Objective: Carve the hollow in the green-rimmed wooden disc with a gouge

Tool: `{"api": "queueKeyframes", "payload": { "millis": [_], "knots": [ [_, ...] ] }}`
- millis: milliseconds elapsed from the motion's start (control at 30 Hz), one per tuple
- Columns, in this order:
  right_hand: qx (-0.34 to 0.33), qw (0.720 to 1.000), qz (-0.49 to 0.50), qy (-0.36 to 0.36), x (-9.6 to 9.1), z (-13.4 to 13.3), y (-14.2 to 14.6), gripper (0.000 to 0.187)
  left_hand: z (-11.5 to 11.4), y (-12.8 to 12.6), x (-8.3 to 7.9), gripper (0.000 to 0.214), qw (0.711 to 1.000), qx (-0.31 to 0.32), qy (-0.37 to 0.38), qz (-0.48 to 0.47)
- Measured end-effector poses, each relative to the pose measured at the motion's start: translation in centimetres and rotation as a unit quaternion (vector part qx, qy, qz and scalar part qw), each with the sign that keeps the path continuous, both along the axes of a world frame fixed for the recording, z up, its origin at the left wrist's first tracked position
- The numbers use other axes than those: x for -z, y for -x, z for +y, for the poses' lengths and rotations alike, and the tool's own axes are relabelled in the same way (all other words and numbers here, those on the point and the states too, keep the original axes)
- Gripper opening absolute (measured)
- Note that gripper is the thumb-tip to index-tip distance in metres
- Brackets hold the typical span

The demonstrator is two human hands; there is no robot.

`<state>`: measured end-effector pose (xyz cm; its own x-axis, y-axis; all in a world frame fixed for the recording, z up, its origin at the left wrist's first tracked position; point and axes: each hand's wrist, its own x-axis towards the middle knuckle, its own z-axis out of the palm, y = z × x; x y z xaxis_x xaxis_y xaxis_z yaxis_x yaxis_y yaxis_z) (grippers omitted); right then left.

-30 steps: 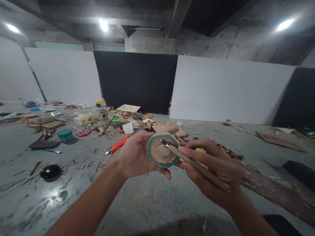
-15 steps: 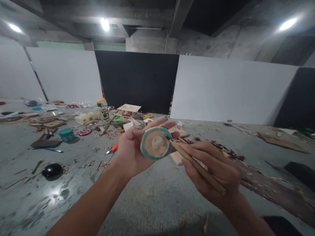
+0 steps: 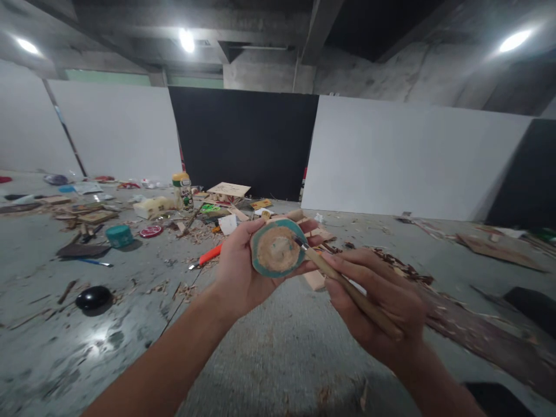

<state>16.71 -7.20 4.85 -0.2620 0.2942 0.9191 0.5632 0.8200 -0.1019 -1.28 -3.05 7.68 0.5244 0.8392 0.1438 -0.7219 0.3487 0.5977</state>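
My left hand (image 3: 243, 266) is closed around a round wooden piece (image 3: 278, 248) with a teal rim and a hollowed, pale middle, held up facing me. My right hand (image 3: 382, 301) grips a carving tool (image 3: 347, 286) with a long wooden handle. The tool's metal tip rests at the right edge of the wooden piece. Both hands are raised above a grey floor.
Wood shavings, boards and scraps litter the floor (image 3: 269, 347). An orange-handled tool (image 3: 207, 256) lies behind my left hand. A teal tub (image 3: 119, 236), a red lid (image 3: 150, 231), a black rounded object (image 3: 92, 298) and a bottle (image 3: 182, 191) sit at left. Long bark pieces (image 3: 473, 336) lie at right.
My left hand lifted and turned the wooden piece to face me. The tool tip moved out of the hollow to its right edge.
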Motion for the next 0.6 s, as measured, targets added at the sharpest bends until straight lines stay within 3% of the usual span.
{"api": "queueKeyframes", "payload": {
  "millis": [267,500,600],
  "knots": [
    [-0.022,0.994,0.1,0.044,1.5,0.6,0.3,0.034,-0.3,-0.6,-0.2,0.051,0.998,-0.023,-0.055,0.011],
    [-0.052,0.996,0.073,0.0,1.9,0.9,0.2,0.043,-0.5,-0.5,0.2,0.05,0.988,-0.054,-0.123,0.079],
    [-0.054,0.996,0.075,0.014,1.7,0.8,0.1,0.039,-0.1,0.3,0.2,0.05,0.981,-0.045,-0.155,0.11]
  ]
}}
